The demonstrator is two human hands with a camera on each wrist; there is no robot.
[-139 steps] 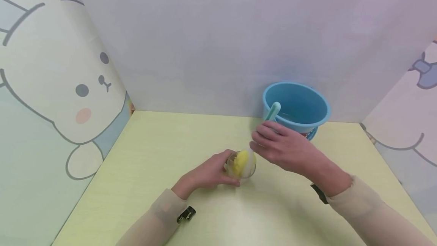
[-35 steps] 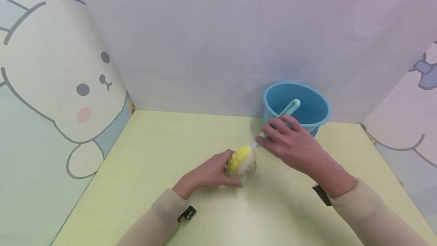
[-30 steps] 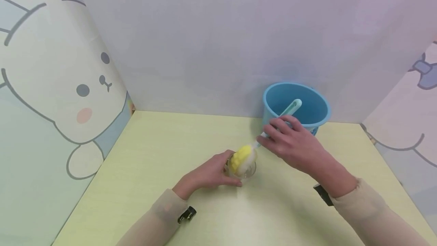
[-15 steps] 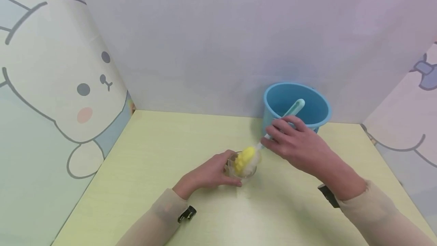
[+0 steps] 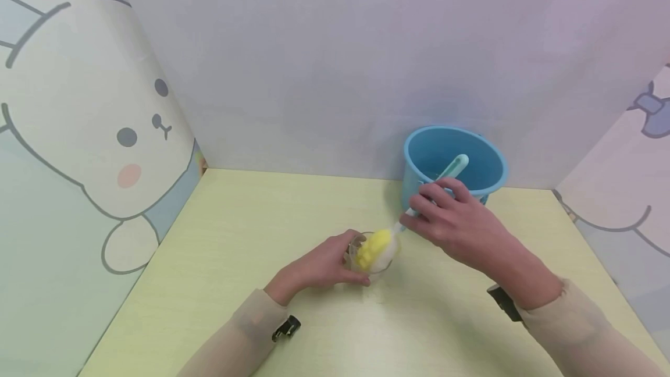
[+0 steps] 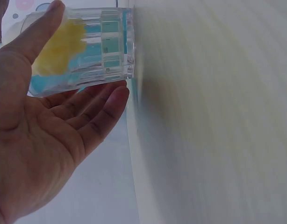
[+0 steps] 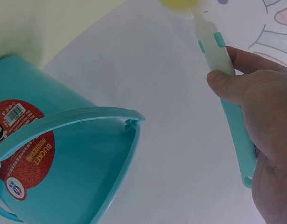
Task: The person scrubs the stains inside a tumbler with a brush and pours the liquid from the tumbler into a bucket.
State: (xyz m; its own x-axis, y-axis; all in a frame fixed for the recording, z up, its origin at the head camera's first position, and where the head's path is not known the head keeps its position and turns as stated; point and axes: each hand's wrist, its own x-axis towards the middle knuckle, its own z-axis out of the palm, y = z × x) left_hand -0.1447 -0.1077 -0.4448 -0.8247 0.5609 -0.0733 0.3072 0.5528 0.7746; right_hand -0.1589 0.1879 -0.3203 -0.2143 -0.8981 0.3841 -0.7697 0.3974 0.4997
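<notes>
My left hand (image 5: 327, 263) holds a clear ribbed glass (image 6: 111, 44) that stands on the table, thumb on one side and fingers on the other. Inside the glass's mouth sits the yellow and white sponge head (image 5: 378, 249) of a cup brush (image 7: 213, 46), slightly blurred. My right hand (image 5: 452, 220) pinches the brush's white and mint-green handle (image 7: 239, 135) between thumb and fingers, up and to the right of the glass. The handle slants, its end pointing toward the bucket.
A blue bucket (image 5: 413, 176) with a red label (image 7: 29, 154) stands at the back right, against the wall, just behind my right hand. Pale yellow table (image 5: 251, 220) surrounds the glass. Walls with printed rabbits (image 5: 104, 109) rise at the sides.
The brush handle has tilted from steep to slanting right, and my right hand has shifted right with it. The sponge head shifts within the glass's mouth. My left hand and the glass stay put.
</notes>
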